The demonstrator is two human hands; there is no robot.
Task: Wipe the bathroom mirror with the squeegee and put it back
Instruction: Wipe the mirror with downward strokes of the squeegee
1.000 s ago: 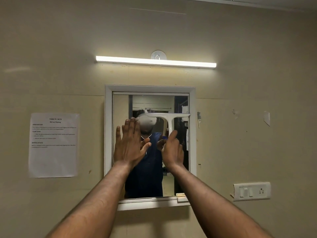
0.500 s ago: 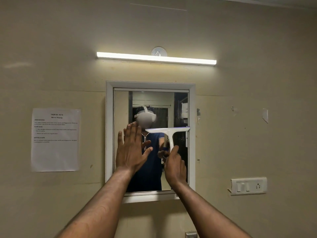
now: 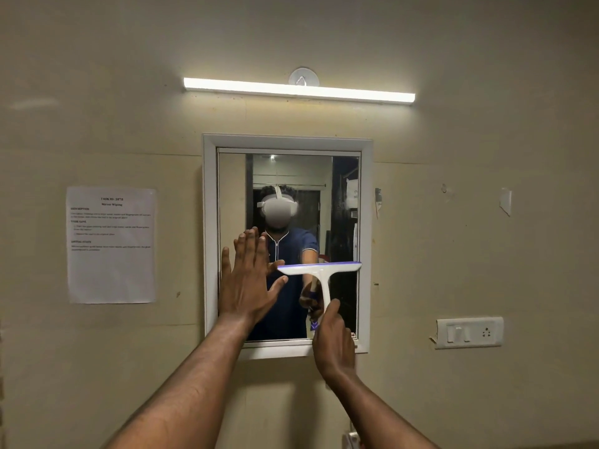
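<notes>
A white-framed mirror [image 3: 365, 202] hangs on the beige wall straight ahead. My right hand [image 3: 334, 345] is shut on the handle of a white T-shaped squeegee [image 3: 319, 270], whose blade lies level against the right half of the glass, a little below mid-height. My left hand [image 3: 248, 280] is flat on the left part of the glass, fingers spread and pointing up, its thumb close to the blade's left end. The mirror shows a reflected person in a dark blue shirt.
A lit tube light [image 3: 298, 89] runs above the mirror, with a round white hook [image 3: 303, 77] behind it. A printed sheet [image 3: 111, 244] is taped to the wall at left. A switch and socket plate [image 3: 469, 332] sits at lower right. Small paper scraps cling to the wall at right.
My right hand has drawn the squeegee down the right side of the glass, from near the top third to below the middle. My left hand has stayed flat on the mirror.
</notes>
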